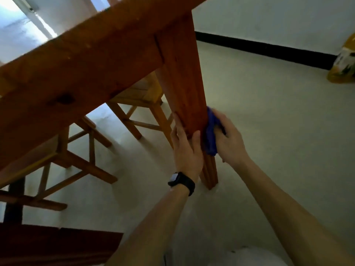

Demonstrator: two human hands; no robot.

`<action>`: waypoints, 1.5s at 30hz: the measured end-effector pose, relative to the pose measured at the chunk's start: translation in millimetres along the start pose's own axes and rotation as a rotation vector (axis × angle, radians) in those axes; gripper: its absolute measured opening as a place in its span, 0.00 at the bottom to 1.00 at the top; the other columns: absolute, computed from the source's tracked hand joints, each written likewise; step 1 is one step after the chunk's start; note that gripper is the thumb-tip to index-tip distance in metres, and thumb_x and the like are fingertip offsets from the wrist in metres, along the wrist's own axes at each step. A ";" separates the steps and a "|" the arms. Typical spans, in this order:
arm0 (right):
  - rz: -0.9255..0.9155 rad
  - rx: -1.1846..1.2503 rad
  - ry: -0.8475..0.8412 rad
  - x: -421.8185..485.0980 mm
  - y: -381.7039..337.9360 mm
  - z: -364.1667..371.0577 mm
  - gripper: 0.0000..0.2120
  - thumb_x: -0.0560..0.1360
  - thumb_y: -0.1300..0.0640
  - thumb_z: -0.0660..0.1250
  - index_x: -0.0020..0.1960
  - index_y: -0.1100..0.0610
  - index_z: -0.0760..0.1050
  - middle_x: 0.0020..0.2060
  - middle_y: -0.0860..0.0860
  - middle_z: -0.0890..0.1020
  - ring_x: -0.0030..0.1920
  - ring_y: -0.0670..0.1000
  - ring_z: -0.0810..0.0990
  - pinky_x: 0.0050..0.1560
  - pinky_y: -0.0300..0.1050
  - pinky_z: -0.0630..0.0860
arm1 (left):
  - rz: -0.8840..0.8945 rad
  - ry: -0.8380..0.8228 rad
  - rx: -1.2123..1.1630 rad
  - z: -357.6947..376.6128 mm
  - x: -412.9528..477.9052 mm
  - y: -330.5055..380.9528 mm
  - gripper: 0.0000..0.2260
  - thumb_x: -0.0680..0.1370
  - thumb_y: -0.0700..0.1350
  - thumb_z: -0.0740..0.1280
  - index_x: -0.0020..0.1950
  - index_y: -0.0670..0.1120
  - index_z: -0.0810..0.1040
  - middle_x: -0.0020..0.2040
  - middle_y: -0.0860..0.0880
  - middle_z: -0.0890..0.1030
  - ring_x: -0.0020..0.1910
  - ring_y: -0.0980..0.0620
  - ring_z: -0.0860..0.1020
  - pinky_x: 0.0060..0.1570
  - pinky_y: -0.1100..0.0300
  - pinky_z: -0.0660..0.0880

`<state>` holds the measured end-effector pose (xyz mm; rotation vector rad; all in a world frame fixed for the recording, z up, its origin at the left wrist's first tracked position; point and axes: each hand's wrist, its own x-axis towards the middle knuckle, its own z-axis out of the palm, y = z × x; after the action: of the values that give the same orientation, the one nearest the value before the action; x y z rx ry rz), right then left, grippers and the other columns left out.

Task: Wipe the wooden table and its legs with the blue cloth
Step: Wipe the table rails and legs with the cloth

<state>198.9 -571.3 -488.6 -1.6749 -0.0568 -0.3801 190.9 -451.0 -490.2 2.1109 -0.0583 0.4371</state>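
The wooden table's apron (76,70) runs across the upper left, seen from below. Its thick reddish leg (182,79) comes down the middle to the floor. My left hand (187,148), with a black watch on the wrist, holds the lower leg, fingers along its left face and thumb on the front. My right hand (229,139) grips the crumpled blue cloth (211,135) and presses it against the leg's right face, just above the foot.
Wooden chairs (142,104) stand under the table, their legs and crossbars spreading left over the pale floor. A dark wooden surface (57,244) fills the lower left. An orange bag (343,64) leans at the wall with the black skirting, far right.
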 end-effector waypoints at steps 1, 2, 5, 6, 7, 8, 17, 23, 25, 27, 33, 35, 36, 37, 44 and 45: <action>0.023 -0.053 -0.013 -6.7 15.3 9.5 0.22 0.84 0.62 0.54 0.71 0.41 0.66 0.63 0.45 0.74 0.61 0.44 0.75 0.61 0.34 0.72 | -0.023 -0.001 0.005 5.3 -6.4 -7.3 0.31 0.82 0.58 0.54 0.79 0.60 0.41 0.72 0.46 0.64 0.60 0.51 0.74 0.47 0.76 0.71; 0.080 -0.135 -0.030 -16.6 38.7 14.4 0.22 0.83 0.62 0.54 0.73 0.44 0.66 0.65 0.49 0.72 0.63 0.46 0.73 0.63 0.36 0.70 | -0.044 0.002 0.004 11.0 -12.4 -14.5 0.31 0.82 0.59 0.54 0.78 0.64 0.38 0.72 0.46 0.63 0.61 0.49 0.74 0.51 0.70 0.75; 0.487 -0.392 -0.289 -58.3 125.1 0.1 0.26 0.81 0.64 0.55 0.74 0.42 0.65 0.65 0.56 0.77 0.58 0.57 0.79 0.54 0.45 0.76 | -0.069 0.007 0.002 23.6 -22.0 -31.0 0.31 0.81 0.62 0.54 0.72 0.72 0.33 0.75 0.49 0.60 0.67 0.48 0.72 0.61 0.50 0.77; 0.612 -0.418 -0.366 -73.0 146.7 -9.3 0.27 0.80 0.66 0.55 0.74 0.43 0.66 0.64 0.57 0.78 0.57 0.59 0.80 0.50 0.47 0.76 | -0.055 0.008 0.009 27.0 -21.7 -36.4 0.31 0.80 0.63 0.54 0.73 0.71 0.33 0.75 0.50 0.59 0.68 0.48 0.72 0.62 0.49 0.76; 0.682 -0.409 -0.344 -83.2 161.0 -15.9 0.28 0.79 0.67 0.55 0.73 0.45 0.67 0.65 0.56 0.78 0.58 0.59 0.79 0.51 0.48 0.76 | -0.030 0.009 0.024 30.5 -20.0 -43.2 0.32 0.80 0.64 0.54 0.75 0.68 0.34 0.75 0.52 0.60 0.68 0.50 0.72 0.63 0.52 0.76; 0.689 -0.381 -0.227 -89.1 170.6 -17.4 0.27 0.79 0.68 0.56 0.72 0.46 0.69 0.66 0.54 0.77 0.60 0.57 0.78 0.54 0.47 0.75 | 0.001 0.012 0.033 34.4 -17.8 -50.8 0.33 0.81 0.63 0.54 0.78 0.63 0.36 0.74 0.56 0.60 0.67 0.54 0.71 0.63 0.59 0.74; 0.592 -0.338 -0.094 -66.7 246.7 46.4 0.25 0.77 0.70 0.57 0.69 0.53 0.74 0.68 0.56 0.73 0.65 0.58 0.72 0.64 0.51 0.71 | 0.092 -0.094 0.026 62.6 -29.4 -106.5 0.36 0.82 0.45 0.61 0.79 0.40 0.39 0.65 0.72 0.49 0.55 0.78 0.61 0.51 0.86 0.61; 0.757 -0.221 -0.022 -47.6 257.9 18.8 0.25 0.77 0.70 0.57 0.69 0.53 0.75 0.61 0.53 0.79 0.60 0.54 0.76 0.57 0.41 0.71 | 0.147 -0.091 0.011 67.0 -21.8 -120.9 0.41 0.81 0.61 0.57 0.79 0.39 0.38 0.70 0.62 0.57 0.64 0.71 0.65 0.59 0.76 0.67; 0.637 -0.150 0.097 -58.3 242.7 36.8 0.25 0.75 0.71 0.57 0.68 0.55 0.76 0.62 0.55 0.77 0.62 0.53 0.74 0.59 0.34 0.64 | 0.177 -0.085 0.004 67.6 -20.2 -120.3 0.43 0.80 0.64 0.55 0.79 0.38 0.38 0.73 0.57 0.56 0.67 0.60 0.66 0.62 0.71 0.67; 0.683 -0.188 0.097 -85.9 243.1 52.7 0.23 0.77 0.70 0.59 0.69 0.57 0.75 0.63 0.59 0.74 0.61 0.56 0.74 0.57 0.33 0.64 | 0.196 -0.079 0.018 67.3 -21.5 -115.2 0.42 0.81 0.63 0.55 0.79 0.37 0.37 0.72 0.65 0.50 0.67 0.60 0.64 0.63 0.70 0.67; 1.148 -0.203 -0.017 -124.4 225.5 50.2 0.15 0.82 0.59 0.59 0.67 0.59 0.73 0.47 0.61 0.81 0.39 0.57 0.78 0.35 0.50 0.75 | 0.212 -0.117 0.019 53.9 -21.5 -106.2 0.40 0.81 0.63 0.56 0.79 0.44 0.35 0.72 0.71 0.49 0.69 0.54 0.67 0.64 0.47 0.74; 1.055 -0.044 0.334 -119.0 218.6 68.2 0.18 0.82 0.56 0.56 0.72 0.52 0.68 0.58 0.60 0.79 0.42 0.56 0.78 0.36 0.46 0.75 | 0.174 -0.158 0.033 45.6 -21.5 -105.8 0.38 0.81 0.60 0.58 0.78 0.50 0.34 0.72 0.58 0.56 0.69 0.47 0.71 0.63 0.47 0.75; 1.000 0.022 0.419 -115.9 214.3 80.7 0.20 0.83 0.57 0.55 0.75 0.50 0.63 0.64 0.58 0.74 0.47 0.57 0.77 0.41 0.46 0.74 | 0.153 -0.178 0.044 42.5 -21.2 -105.6 0.37 0.81 0.58 0.59 0.77 0.52 0.34 0.71 0.55 0.57 0.68 0.46 0.72 0.63 0.50 0.75; 0.970 0.031 0.406 -113.9 208.8 92.4 0.22 0.83 0.58 0.55 0.77 0.51 0.59 0.68 0.58 0.69 0.53 0.58 0.76 0.46 0.46 0.73 | 0.137 -0.195 0.046 39.8 -21.1 -105.5 0.37 0.81 0.56 0.60 0.77 0.52 0.34 0.71 0.56 0.58 0.69 0.46 0.72 0.62 0.56 0.74; 1.127 0.356 0.181 -154.8 194.4 95.2 0.15 0.83 0.62 0.58 0.68 0.66 0.69 0.54 0.66 0.79 0.47 0.64 0.80 0.40 0.51 0.78 | -0.383 -0.628 0.287 27.5 -64.3 -157.0 0.31 0.79 0.63 0.60 0.79 0.58 0.53 0.75 0.57 0.63 0.71 0.51 0.69 0.65 0.58 0.69; 1.140 0.475 0.209 -162.1 188.1 96.2 0.13 0.83 0.61 0.59 0.65 0.63 0.72 0.54 0.66 0.80 0.46 0.64 0.81 0.39 0.52 0.80 | -0.543 -0.764 0.283 25.6 -76.5 -168.7 0.26 0.80 0.62 0.60 0.76 0.61 0.59 0.71 0.55 0.69 0.65 0.51 0.73 0.61 0.56 0.72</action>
<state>114.9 -475.8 -722.5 -0.9700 0.8629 0.3150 162.1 -388.8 -664.2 2.3380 0.1422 -0.7271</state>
